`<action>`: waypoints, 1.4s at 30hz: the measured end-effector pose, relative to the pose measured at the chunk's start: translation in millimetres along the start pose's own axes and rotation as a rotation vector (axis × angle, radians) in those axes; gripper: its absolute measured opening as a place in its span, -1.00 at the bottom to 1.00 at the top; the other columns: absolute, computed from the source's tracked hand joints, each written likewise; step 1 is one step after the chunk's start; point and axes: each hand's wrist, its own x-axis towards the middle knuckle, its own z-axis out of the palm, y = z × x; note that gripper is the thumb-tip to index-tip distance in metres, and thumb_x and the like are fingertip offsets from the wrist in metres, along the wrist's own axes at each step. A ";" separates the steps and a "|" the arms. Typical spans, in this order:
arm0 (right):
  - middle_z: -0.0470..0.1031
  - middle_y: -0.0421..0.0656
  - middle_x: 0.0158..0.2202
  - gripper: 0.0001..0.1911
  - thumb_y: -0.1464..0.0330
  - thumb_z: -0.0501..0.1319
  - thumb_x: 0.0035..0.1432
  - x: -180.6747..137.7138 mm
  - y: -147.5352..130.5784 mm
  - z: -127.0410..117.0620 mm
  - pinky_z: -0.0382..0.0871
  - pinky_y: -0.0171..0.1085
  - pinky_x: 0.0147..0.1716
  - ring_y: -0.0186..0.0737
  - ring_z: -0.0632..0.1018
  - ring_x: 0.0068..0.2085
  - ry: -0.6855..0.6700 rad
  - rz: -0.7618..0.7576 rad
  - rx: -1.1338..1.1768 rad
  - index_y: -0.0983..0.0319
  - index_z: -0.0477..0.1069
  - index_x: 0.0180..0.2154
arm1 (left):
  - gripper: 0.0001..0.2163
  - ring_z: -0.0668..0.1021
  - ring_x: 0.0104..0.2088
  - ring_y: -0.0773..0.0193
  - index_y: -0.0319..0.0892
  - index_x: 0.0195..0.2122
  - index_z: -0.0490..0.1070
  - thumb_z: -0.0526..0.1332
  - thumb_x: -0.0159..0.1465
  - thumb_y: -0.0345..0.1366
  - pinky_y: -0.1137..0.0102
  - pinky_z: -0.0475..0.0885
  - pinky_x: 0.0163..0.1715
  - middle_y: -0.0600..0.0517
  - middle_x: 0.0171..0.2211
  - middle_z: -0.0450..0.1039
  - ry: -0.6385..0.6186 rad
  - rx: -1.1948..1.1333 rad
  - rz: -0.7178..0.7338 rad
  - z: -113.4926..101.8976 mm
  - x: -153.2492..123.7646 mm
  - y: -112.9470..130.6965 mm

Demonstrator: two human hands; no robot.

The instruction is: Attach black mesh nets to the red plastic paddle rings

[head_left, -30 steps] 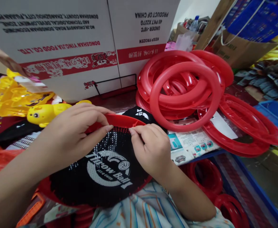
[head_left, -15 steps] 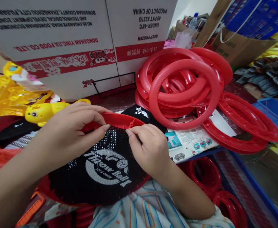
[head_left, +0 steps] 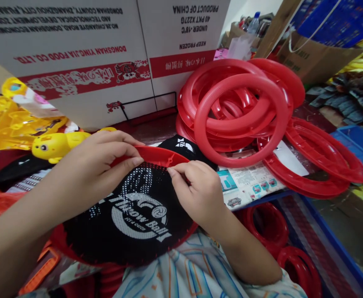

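Note:
A round black mesh fabric [head_left: 132, 242] with a white "Throw Ball" print lies across a red plastic ring [head_left: 159, 156], tilted over my lap. My left hand [head_left: 102, 161] pinches the fabric's far edge near the ring, thumb and forefinger together. Just to its right, my right hand [head_left: 197, 188] pinches the same edge. Between the two hands the ring's red inner wall shows bare above the fabric's edge. Small red pegs poke through the fabric along the near rim. Another black printed fabric [head_left: 181, 145] lies just beyond, partly under a pile of red rings [head_left: 240, 159].
A large white carton [head_left: 85, 45] stands behind, with a black wire frame [head_left: 147, 101] before it. Yellow toy parts [head_left: 57, 145] lie at left. More red rings [head_left: 324, 155] rest at right, above a blue crate [head_left: 339, 252] holding further rings. An orange plastic piece [head_left: 41, 271] is lower left.
Both hands keep their pinch on the fabric's edge and shift only slightly. My right hand moves a little to the right along the rim. The view has tilted marginally.

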 end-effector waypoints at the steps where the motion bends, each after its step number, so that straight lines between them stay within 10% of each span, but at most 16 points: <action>1: 0.55 -0.17 -0.47 -0.79 0.41 0.15 0.26 -0.2 0.1 0.0 0.37 -0.31 -0.34 -0.34 0.49 -0.42 0.000 0.004 0.007 0.28 0.49 -0.41 | -0.74 0.48 -0.22 0.23 -0.11 -0.40 0.45 0.04 0.35 -0.20 0.29 0.35 -0.19 0.04 -0.30 0.47 -0.005 0.002 0.000 -0.1 0.4 -0.1; 42: 0.44 -0.22 -0.58 -0.74 0.39 0.17 0.23 9.0 0.7 5.8 0.27 -0.32 -0.41 -0.36 0.43 -0.49 0.015 0.070 -0.072 0.28 0.47 -0.51 | -0.84 0.49 -0.25 0.27 -0.07 -0.38 0.36 0.07 0.31 -0.22 0.32 0.31 -0.28 0.11 -0.26 0.40 0.079 0.076 -0.053 4.7 -4.2 5.7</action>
